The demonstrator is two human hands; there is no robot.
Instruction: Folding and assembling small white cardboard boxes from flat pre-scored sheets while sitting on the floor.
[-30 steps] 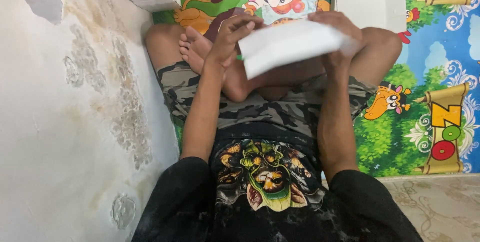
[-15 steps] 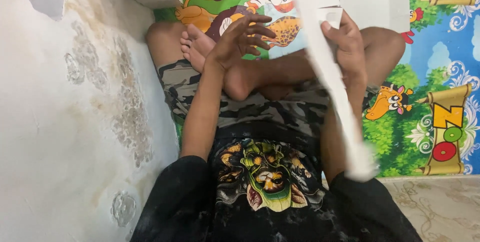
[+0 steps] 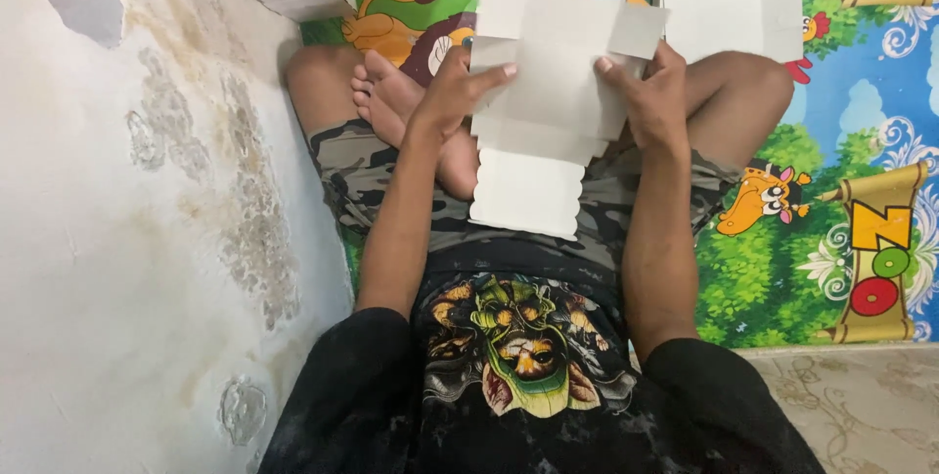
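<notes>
I sit cross-legged on a colourful play mat and hold a flat white die-cut cardboard sheet (image 3: 548,112) over my lap. My left hand (image 3: 452,94) grips its left edge, thumb on top. My right hand (image 3: 650,92) grips its right edge, thumb on the face. The sheet faces me, with side flaps near the top and a scalloped flap hanging at the bottom. It hides my shins and part of my feet.
A stained white wall (image 3: 147,239) runs close along my left side. Another white cardboard sheet (image 3: 734,0) lies on the cartoon play mat (image 3: 841,190) beyond my right knee. Beige patterned floor (image 3: 861,406) shows at lower right.
The cardboard sheet was folded in both hands, then swung edge-on with a long strip hanging down. Now it is turned flat and faces me, held at both sides.
</notes>
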